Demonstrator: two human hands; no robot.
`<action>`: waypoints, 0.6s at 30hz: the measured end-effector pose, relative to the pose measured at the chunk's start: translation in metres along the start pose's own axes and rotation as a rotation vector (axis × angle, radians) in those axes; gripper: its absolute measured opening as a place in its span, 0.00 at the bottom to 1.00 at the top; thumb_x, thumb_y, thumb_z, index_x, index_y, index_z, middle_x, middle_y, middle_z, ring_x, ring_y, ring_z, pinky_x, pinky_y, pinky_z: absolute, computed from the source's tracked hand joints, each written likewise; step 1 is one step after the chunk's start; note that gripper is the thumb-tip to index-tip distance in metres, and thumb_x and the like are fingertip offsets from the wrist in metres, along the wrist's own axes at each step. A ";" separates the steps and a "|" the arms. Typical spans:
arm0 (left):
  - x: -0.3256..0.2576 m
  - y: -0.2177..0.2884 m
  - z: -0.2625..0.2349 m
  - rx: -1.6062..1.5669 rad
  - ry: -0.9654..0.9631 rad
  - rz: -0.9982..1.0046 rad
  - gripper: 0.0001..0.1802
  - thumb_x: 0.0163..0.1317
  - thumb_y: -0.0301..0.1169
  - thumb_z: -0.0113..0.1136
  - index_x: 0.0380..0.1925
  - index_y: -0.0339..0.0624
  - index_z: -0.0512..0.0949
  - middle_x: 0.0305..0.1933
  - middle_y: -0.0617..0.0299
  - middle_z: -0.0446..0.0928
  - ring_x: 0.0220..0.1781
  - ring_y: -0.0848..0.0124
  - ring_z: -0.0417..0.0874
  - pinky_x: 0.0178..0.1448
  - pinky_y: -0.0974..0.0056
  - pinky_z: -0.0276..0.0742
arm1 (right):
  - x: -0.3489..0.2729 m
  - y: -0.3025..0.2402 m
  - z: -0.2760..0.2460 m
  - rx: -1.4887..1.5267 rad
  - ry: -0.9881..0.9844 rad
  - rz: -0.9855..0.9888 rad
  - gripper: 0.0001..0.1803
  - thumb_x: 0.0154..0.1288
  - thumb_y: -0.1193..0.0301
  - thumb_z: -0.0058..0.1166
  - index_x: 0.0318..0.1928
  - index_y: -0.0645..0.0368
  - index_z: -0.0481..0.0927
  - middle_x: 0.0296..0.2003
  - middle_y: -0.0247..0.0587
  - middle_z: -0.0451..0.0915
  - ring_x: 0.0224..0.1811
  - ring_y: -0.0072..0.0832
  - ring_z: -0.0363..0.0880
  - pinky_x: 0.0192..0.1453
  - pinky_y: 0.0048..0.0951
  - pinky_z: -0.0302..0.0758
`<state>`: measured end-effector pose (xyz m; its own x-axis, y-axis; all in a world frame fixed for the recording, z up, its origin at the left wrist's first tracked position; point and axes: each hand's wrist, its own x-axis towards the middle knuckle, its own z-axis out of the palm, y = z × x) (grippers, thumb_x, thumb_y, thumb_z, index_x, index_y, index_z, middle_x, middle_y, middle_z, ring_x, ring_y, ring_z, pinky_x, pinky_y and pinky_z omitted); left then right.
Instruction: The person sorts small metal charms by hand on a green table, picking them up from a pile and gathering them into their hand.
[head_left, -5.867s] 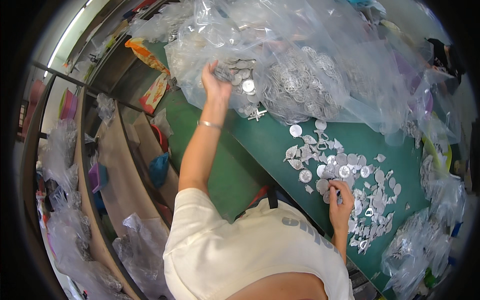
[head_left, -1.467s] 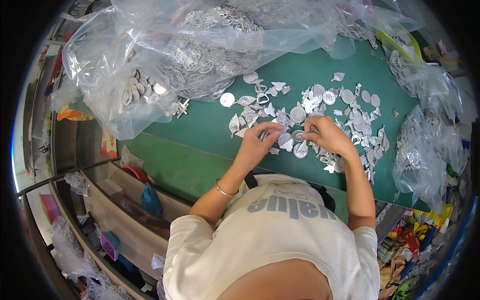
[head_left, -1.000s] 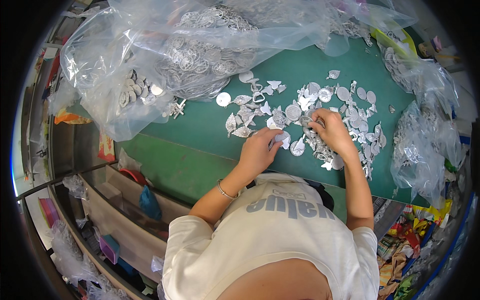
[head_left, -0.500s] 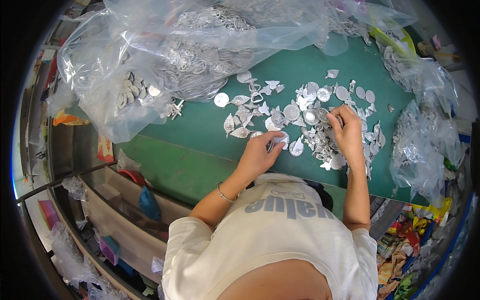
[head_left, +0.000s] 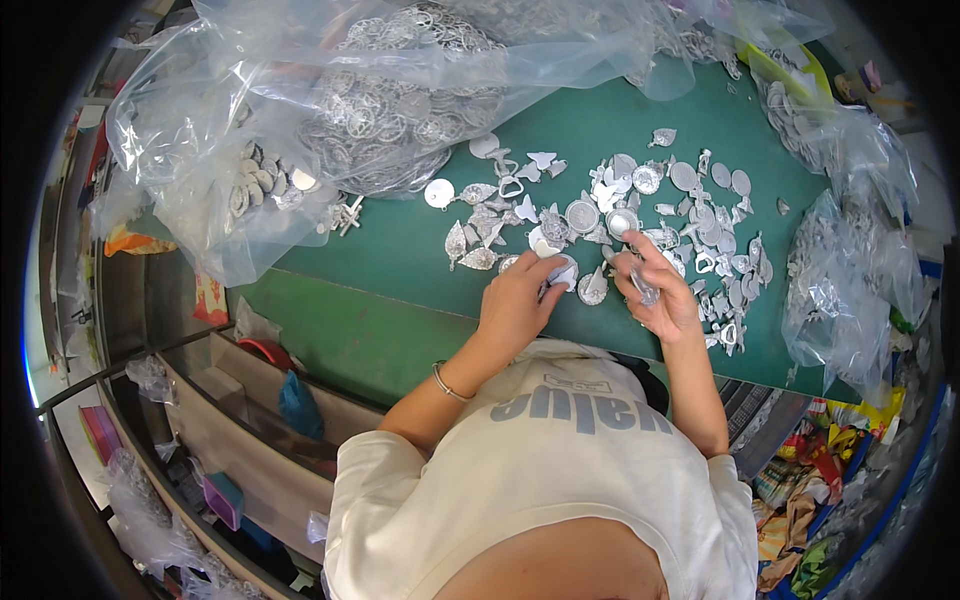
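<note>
Silver-grey metal pendants [head_left: 583, 216] lie scattered over the green tabletop, among them round discs, leaf shapes [head_left: 478, 259] and small winged pieces. My left hand [head_left: 515, 305] is closed round a few flat silver pendants [head_left: 563, 272], whose edges show between thumb and fingers. To its right, my right hand [head_left: 662, 300] is curled with the palm partly turned up and holds a silver metal piece [head_left: 645, 291]; its exact shape is hard to make out. Between the hands lies a round pendant [head_left: 592, 289]. A looser group of charms [head_left: 722, 290] spreads to the right of my right hand.
Large clear plastic bags of silver rings and pieces [head_left: 400, 110] cover the back left. More filled bags [head_left: 845, 270] line the right edge near a yellow-green container [head_left: 790, 72]. An open drawer [head_left: 250, 440] juts out at lower left.
My right hand has drawn left and toward me from the pile, turning its palm up. The heap beneath it is now smaller and more spread out. My left hand has stayed almost in place.
</note>
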<state>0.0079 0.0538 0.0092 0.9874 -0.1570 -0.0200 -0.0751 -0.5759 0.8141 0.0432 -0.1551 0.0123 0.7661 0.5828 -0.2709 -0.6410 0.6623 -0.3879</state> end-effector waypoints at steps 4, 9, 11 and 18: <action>-0.001 -0.001 -0.002 0.262 -0.045 0.036 0.28 0.44 0.32 0.67 0.50 0.49 0.73 0.31 0.59 0.69 0.30 0.60 0.75 0.30 0.60 0.70 | -0.012 0.006 -0.002 -1.166 0.224 0.107 0.23 0.56 0.74 0.57 0.53 0.59 0.71 0.26 0.30 0.65 0.21 0.18 0.63 0.18 0.19 0.61; 0.010 0.002 -0.005 0.377 -0.118 0.101 0.27 0.43 0.32 0.67 0.46 0.45 0.72 0.34 0.58 0.71 0.35 0.60 0.77 0.32 0.59 0.74 | -0.011 0.037 0.020 -2.153 0.252 -0.231 0.27 0.46 0.67 0.64 0.50 0.58 0.73 0.34 0.45 0.73 0.24 0.44 0.77 0.25 0.40 0.72; 0.016 0.000 -0.007 0.369 -0.141 0.123 0.25 0.42 0.32 0.68 0.43 0.43 0.72 0.35 0.57 0.71 0.35 0.59 0.78 0.32 0.59 0.74 | -0.007 0.032 0.021 -2.176 0.233 -0.271 0.23 0.48 0.68 0.63 0.46 0.59 0.74 0.34 0.44 0.72 0.24 0.43 0.77 0.26 0.40 0.73; 0.027 -0.009 -0.005 0.273 -0.090 0.176 0.21 0.41 0.30 0.68 0.37 0.41 0.71 0.35 0.57 0.72 0.31 0.56 0.78 0.31 0.58 0.73 | 0.003 0.008 0.001 -1.918 0.310 -0.664 0.05 0.56 0.74 0.55 0.33 0.62 0.78 0.31 0.44 0.72 0.19 0.37 0.74 0.23 0.34 0.70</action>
<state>0.0358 0.0581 0.0044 0.9405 -0.3365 0.0465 -0.2902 -0.7250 0.6246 0.0407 -0.1476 0.0092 0.9250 0.2926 0.2425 0.3789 -0.6617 -0.6470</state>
